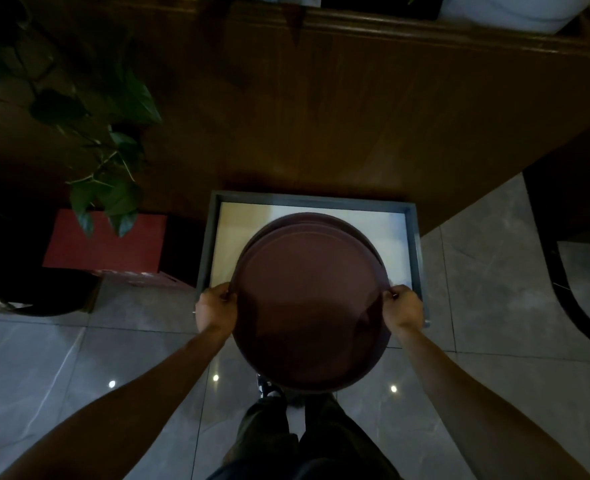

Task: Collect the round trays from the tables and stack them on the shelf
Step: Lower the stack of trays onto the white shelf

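Nearest the camera, the person's legs and two bare forearms reach forward over a glossy tiled floor [477, 289]. The left hand [216, 308] and right hand [402, 306] are each closed on opposite edges of the round trays [307, 303], thumbs over the rim, holding them level. At least two brown trays appear nested; the exact count cannot be told. Beyond and below them lies the low shelf [414, 244], a grey-framed rectangle with a pale base, set against a dark wooden cabinet [321, 116]. A leafy plant [113, 188] hangs over a red box [103, 242] to the left. The stack is best lowered flat, centred within the frame, and released only once it rests on the base.
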